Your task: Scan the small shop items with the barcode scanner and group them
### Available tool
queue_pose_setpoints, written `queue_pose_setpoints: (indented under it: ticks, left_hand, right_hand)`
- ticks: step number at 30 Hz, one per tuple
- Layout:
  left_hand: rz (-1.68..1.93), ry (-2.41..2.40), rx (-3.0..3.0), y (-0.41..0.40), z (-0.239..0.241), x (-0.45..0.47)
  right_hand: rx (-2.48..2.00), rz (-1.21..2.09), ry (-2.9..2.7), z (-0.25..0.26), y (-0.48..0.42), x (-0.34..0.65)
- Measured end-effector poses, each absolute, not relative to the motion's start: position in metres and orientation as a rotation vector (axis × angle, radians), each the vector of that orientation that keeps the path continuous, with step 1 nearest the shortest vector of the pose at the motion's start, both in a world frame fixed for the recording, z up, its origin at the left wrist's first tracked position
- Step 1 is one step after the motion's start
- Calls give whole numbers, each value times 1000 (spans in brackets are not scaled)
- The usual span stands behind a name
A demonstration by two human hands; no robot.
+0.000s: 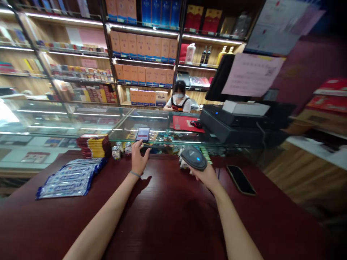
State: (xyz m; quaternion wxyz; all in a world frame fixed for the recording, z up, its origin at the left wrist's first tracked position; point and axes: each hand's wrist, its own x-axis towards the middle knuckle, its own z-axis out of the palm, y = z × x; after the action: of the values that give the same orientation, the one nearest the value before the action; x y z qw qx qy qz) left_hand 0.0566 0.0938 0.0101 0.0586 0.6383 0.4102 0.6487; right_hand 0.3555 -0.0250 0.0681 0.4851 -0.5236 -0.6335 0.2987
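My right hand is wrapped round a grey barcode scanner with a lit blue light, held above the dark red table. Partly hidden behind the scanner are several small packs. My left hand is raised with fingers apart and nothing in it. Just past its fingertips, a phone with a lit screen stands at the glass counter. Left of that hand are a few small jars. Farther left are a stack of red and yellow packets and a spread of blue and white packets.
A dark phone lies on the table to the right. Beyond the glass counter sits a person. A red mouse pad and a checkout machine stand at the right. Stocked shelves line the back wall.
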Motion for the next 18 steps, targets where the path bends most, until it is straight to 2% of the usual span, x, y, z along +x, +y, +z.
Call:
queue_pose_setpoints:
  ticks: [8, 18]
  left_hand:
    - [1572, 946, 1933, 48, 1, 164]
    - [1349, 986, 2013, 3, -20, 259]
  right_hand:
    - [-1281, 702, -1344, 83, -36, 403]
    - [-1219, 674, -1224, 93, -46, 436]
